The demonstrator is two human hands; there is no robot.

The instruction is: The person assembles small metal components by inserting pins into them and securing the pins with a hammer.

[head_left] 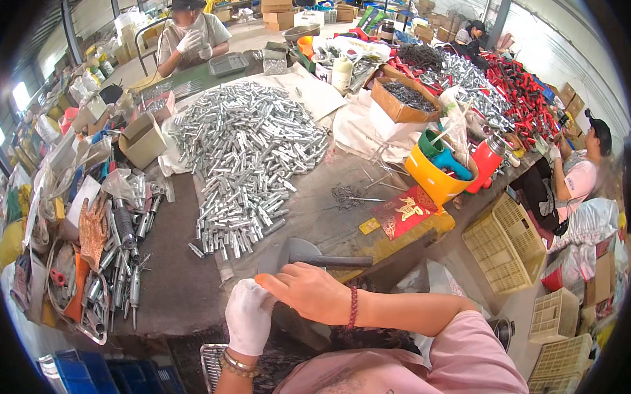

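My left hand [248, 319], in a white glove, is raised at the table's near edge with its fingers curled. Against it presses my bare right hand [310, 294], fingers folded and an orange cover on one fingertip. Whatever lies between the two hands is hidden. Just beyond them a tool with a flat grey blade and a dark handle [337, 260] lies on the table. Further off spreads a large heap of short silvery metal tubes [248, 151], its near end close to my left hand.
At left lie hand tools [131, 235] and an orange work glove [93, 232]. To the right are a red envelope [403, 212], a yellow container [433, 173] and a red flask [486, 162]. Yellow crates [505, 242] stand on the floor. A co-worker [193, 38] sits across; others sit right.
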